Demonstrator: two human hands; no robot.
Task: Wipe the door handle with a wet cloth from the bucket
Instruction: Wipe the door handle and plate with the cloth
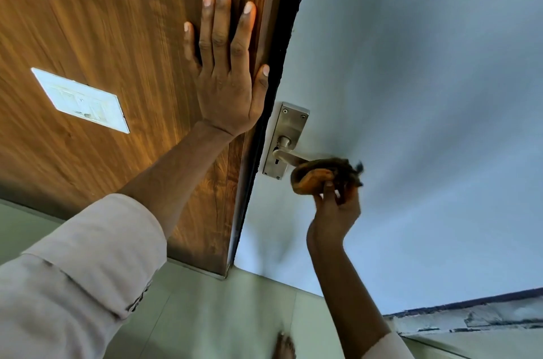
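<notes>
Orange cloth (pixel 318 175) in right hand (pixel 335 211) wraps door handle (pixel 289 156)

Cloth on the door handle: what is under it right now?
The cloth, held by the right hand, is wrapped over the outer end of the handle lever. The lever's inner part and backplate show; its tip is covered.

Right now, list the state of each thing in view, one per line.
Left hand: open, flat against the wood panel.
Right hand: shut on the cloth.
Cloth: bunched, wrapped over the outer end of the handle.
Handle: lever part covered, inner end and plate bare.
Switch plate: mounted on the panel, untouched.
Bucket: not in view.
</notes>
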